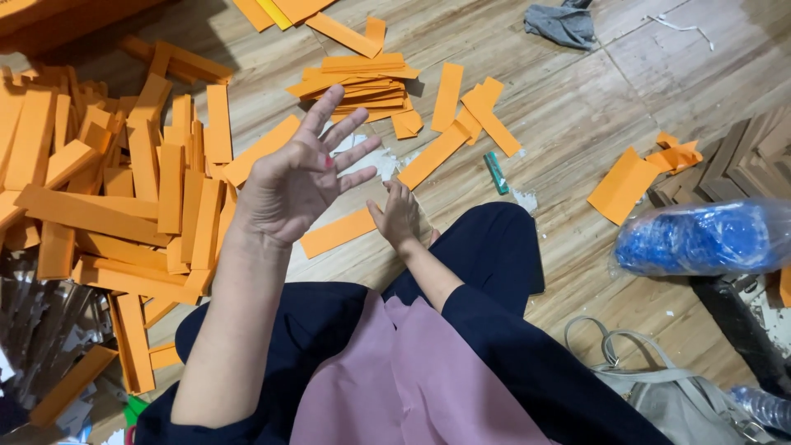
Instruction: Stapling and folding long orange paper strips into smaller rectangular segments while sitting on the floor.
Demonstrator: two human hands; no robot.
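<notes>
Orange strip [336, 232] under right hand [399, 216], grip apart; left hand [292, 185] raised, splayed; strip heap [107, 189] left.

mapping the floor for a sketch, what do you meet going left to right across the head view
big heap of orange card strips → raised open left hand → right hand on the wooden floor → small green stick → folded orange card piece → blue bundle wrapped in clear plastic
</notes>
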